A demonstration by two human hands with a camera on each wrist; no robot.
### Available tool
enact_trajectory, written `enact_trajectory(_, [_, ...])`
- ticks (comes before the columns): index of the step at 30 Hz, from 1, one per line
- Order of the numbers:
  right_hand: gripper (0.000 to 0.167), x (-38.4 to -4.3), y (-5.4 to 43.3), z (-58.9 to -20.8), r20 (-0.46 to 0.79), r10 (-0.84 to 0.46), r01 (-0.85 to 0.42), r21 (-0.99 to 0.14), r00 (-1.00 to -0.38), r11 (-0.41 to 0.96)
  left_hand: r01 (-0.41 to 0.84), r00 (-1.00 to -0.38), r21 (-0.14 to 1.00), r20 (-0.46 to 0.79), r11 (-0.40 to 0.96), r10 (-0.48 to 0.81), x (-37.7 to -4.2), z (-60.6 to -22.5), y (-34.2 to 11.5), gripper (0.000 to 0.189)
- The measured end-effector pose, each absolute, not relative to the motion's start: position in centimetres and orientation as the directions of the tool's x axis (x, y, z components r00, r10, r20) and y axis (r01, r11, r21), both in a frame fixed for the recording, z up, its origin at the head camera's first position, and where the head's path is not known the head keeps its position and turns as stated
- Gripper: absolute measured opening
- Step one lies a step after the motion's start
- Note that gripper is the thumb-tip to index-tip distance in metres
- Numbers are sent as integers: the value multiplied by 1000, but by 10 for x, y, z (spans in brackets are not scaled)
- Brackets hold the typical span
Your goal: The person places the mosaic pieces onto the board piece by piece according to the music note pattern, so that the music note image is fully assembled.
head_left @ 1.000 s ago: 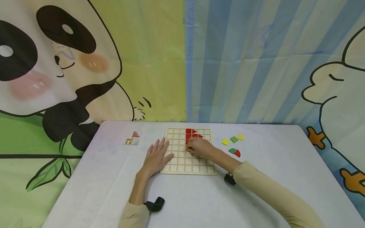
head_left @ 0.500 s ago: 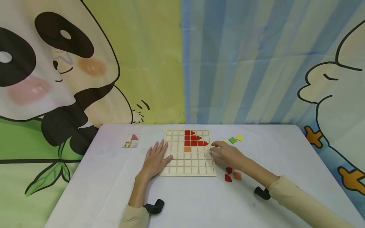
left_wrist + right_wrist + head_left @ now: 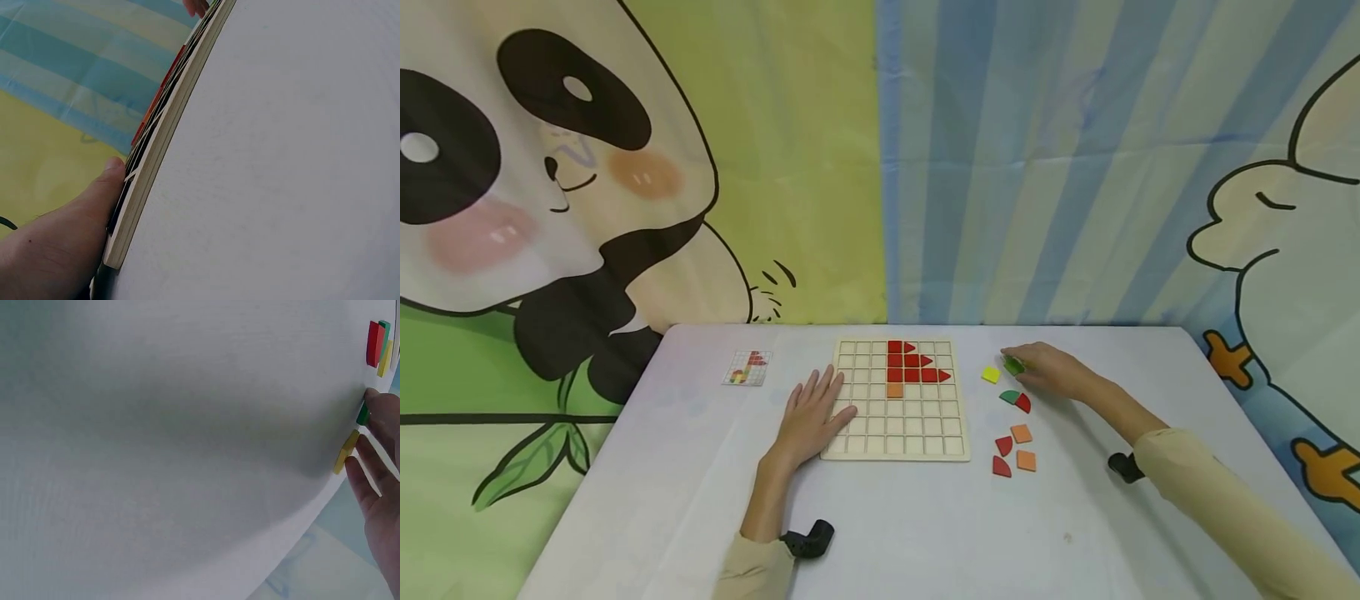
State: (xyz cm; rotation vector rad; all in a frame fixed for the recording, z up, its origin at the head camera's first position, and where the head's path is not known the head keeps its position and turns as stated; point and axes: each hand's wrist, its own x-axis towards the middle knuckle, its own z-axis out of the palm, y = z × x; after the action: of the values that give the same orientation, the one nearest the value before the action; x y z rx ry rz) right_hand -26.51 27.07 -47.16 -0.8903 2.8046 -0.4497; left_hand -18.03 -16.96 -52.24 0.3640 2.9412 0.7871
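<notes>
Grips, L to R: L hand [image 3: 808,417] spread, thumb over L edge of wooden grid board [image 3: 868,442]; R hand [image 3: 1052,371] pinching green sq. [image 3: 1014,366] betw. thumb & finger, well R of board. Patterned card [image 3: 747,368] far L, apart from board. On board, three rows red pcs. [image 3: 912,375] w/ orange sq. [image 3: 895,390] below. R of board: yellow sq. [image 3: 991,375], red quarter-rounds [image 3: 1002,467], green quarter-round [image 3: 1009,397]. Another yellow sq. [image 3: 347,452] by R fingertips.

The right hand [image 3: 1054,372] partly hides the green square [image 3: 1013,365], and the card [image 3: 747,367] is too small to read.
</notes>
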Motion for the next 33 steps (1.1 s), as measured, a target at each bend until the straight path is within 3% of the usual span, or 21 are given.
enact_trajectory(4, [43,-268,271,-475,-48,-591,-551,-306,-805,776,206,-969,507,-11,837,245,-181,-522,-168,78])
enact_trajectory(9, [38,-262,265,-471,-57,-510,-473,-296,-859,830,205,-970,514,-9,833,244,-182,-521,-164,77])
enact_trajectory(13, [29,-252,250,-464,62,-451,-430,-443,-890,787,209,-968,513,-16,833,252,-182,-521,-163,77])
enact_trajectory(16, [20,-241,224,-459,220,-480,-516,-540,-849,664,200,-969,506,-22,839,245,-182,-521,-165,77])
enact_trajectory(19, [18,-225,189,-454,325,-569,-645,-526,-755,555,190,-973,504,-16,843,229,-181,-521,-167,77])
enact_trajectory(25, [16,-195,131,-452,339,-719,-782,-417,-607,463,208,-970,507,-3,836,243,-182,-522,-170,77])
enact_trajectory(28, [12,-192,113,-460,290,-749,-788,-393,-595,474,206,-970,507,-6,837,243,-182,-522,-169,77])
enact_trajectory(33, [7,-199,96,-472,201,-743,-742,-418,-639,525,207,-970,508,-5,836,243,-181,-521,-170,77])
